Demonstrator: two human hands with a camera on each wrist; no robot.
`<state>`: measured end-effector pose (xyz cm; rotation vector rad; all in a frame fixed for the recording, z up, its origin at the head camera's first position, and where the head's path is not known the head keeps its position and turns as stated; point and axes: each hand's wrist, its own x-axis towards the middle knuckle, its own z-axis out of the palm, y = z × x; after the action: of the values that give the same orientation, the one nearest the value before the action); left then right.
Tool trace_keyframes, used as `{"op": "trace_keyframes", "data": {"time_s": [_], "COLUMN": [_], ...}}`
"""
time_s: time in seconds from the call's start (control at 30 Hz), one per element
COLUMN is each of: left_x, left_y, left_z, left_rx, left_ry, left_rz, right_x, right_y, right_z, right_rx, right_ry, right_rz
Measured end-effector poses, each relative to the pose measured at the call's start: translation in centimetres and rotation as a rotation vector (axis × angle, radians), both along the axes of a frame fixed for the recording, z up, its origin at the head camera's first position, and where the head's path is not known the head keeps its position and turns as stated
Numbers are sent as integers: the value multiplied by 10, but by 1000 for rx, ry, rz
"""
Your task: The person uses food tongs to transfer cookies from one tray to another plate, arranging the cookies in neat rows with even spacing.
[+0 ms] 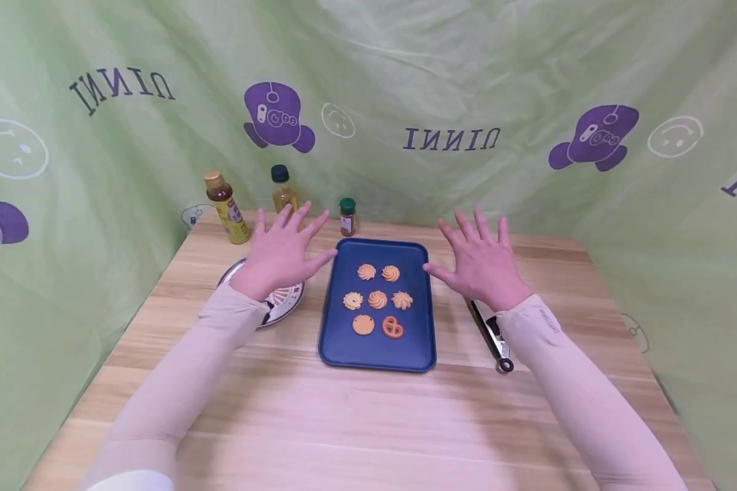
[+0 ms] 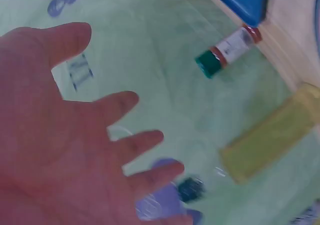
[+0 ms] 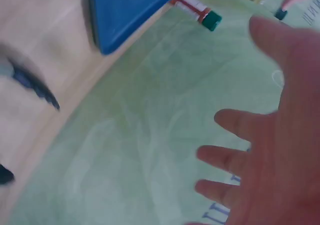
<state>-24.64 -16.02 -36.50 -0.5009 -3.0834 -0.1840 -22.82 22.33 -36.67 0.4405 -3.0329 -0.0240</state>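
Observation:
Both hands are raised with fingers spread and hold nothing. My left hand (image 1: 279,256) hangs over a patterned round plate (image 1: 288,296) and covers much of it. My right hand (image 1: 485,266) is above black-handled metal tongs (image 1: 493,337), whose far end it hides. Between the hands lies a blue tray (image 1: 377,354) bearing several biscuits: swirled ones (image 1: 377,300), a plain round one (image 1: 363,324) and a pretzel-shaped one (image 1: 392,327). In the left wrist view the left palm (image 2: 60,150) faces the camera, and the right palm (image 3: 285,145) shows in the right wrist view.
Along the table's back edge stand a yellow-labelled bottle (image 1: 230,211), a green-capped oil bottle (image 1: 281,184) and a small green-lidded spice jar (image 1: 347,218). A green printed curtain (image 1: 368,82) hangs behind and beside the wooden table (image 1: 368,436).

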Motion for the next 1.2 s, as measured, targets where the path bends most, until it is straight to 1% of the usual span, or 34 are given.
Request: {"op": "trace_keyframes", "data": {"time_s": [0.07,0.13,0.2,0.27,0.43,0.5,0.6,0.63,0.7,0.77,0.87,0.93,1.07,1.2], "left_x": [-1,1,3,7,15,17,21,22,26,29,30,29,26,23], "left_y": [-16,-37,-60,-86,-146,-164,-183,-188,-194,-198,-200,-199,-198,-196], "left_z": [-6,-14,-24,-34,-56,-63,-73,-75,-80,-84,-88,-90,-94,-99], "left_rx": [46,88,120,145,233,278,327,342,398,479,621,685,742,763], "left_ry": [7,27,34,22,-74,-120,-181,-195,-247,-300,-381,-412,-470,-507], "left_rz": [-1,3,28,68,184,211,225,226,240,248,257,253,252,242], "right_x": [3,7,12,16,29,36,46,49,56,64,75,80,84,86], "right_y": [5,13,23,34,59,67,77,80,83,87,89,88,83,80], "right_z": [-2,-6,-11,-19,-38,-44,-52,-54,-59,-63,-72,-78,-88,-95], "right_rx": [-61,-131,-199,-256,-337,-361,-391,-394,-400,-391,-378,-374,-389,-413], "right_ry": [-5,-18,-31,-47,-76,-96,-130,-141,-154,-153,-127,-105,-66,-64], "right_rz": [3,2,-9,-30,-115,-149,-187,-197,-214,-229,-251,-261,-274,-303]}}
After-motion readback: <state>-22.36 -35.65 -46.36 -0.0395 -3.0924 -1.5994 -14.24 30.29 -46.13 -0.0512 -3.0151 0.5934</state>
